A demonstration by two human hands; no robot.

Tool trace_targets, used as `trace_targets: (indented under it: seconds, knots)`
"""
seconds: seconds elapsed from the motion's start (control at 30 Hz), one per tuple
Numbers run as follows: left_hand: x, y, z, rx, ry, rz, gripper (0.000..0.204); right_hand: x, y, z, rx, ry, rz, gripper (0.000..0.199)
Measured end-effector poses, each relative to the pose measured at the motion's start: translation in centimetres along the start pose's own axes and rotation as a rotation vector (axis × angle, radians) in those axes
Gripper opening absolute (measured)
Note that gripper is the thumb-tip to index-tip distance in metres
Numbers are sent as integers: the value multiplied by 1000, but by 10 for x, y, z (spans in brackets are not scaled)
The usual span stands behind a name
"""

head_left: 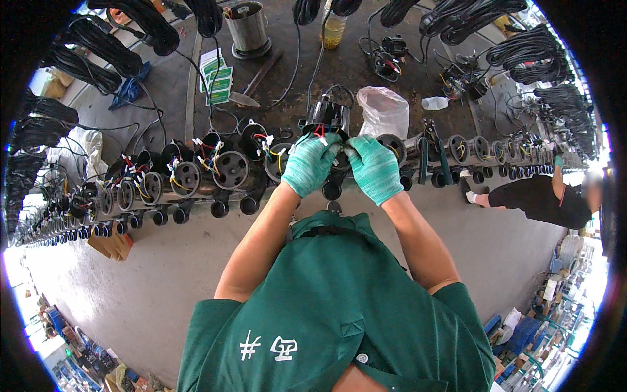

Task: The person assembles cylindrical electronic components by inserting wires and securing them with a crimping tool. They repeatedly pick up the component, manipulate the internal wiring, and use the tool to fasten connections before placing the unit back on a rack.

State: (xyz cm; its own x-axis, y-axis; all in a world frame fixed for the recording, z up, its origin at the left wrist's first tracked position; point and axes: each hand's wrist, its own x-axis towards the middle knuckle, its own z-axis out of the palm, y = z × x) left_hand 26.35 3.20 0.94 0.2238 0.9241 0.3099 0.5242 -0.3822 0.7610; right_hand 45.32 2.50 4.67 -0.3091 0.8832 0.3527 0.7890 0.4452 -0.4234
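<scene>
Both my gloved hands meet at one black motor unit (328,117) in the middle of a long row of motor housings (230,170) that runs left to right across the work surface (366,65). My left hand (309,163) curls in a closed grip on the coloured wires (320,132) at the unit's near face, red and white strands showing just above my fingers. My right hand (373,168) closes beside it, fingertips pinched at the same spot, though what they pinch is hidden behind the glove. The two hands touch at the thumbs.

The unit sits straight ahead of me, just beyond my knuckles, its long axis pointing away from my chest and across the line of the row. Both hands are about equally near it; the left lies slightly more over the wire bundle, the right slightly toward the next housing along.

Relative to that unit: a crumpled clear plastic bag (383,108) lies just to its right, a metal spool (248,29) stands well beyond it to the left, and a small white bottle (434,102) lies farther right past the bag. Coils of black cable (130,26) hang along the far edge. Another person in dark clothing (542,199) bends at the row, well to the right.
</scene>
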Motion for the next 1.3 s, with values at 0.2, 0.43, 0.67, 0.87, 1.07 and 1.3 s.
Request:
trace_targets:
  seconds: [0.2, 0.43, 0.67, 0.87, 1.07, 1.3]
  knots:
    - [2, 3, -4, 5, 14, 68, 22, -4, 1, 15, 222, 59, 170, 13]
    - [2, -8, 1, -10, 36, 125, 22, 2, -10, 6, 987, -190, 802, 12]
    - [-4, -11, 6, -117, 15, 14, 19, -3, -9, 6, 1508, -268, 1023, 15]
    - [-3, -11, 2, -133, 6, 33, 20, -11, -5, 7, 528, 104, 357, 17]
    - [-4, -8, 2, -216, -11, -46, 18, -12, -4, 4, -4, 93, -114, 35]
    - [-2, -8, -3, -109, -37, 35, 22, -7, -4, 15, 265, 6, 162, 17]
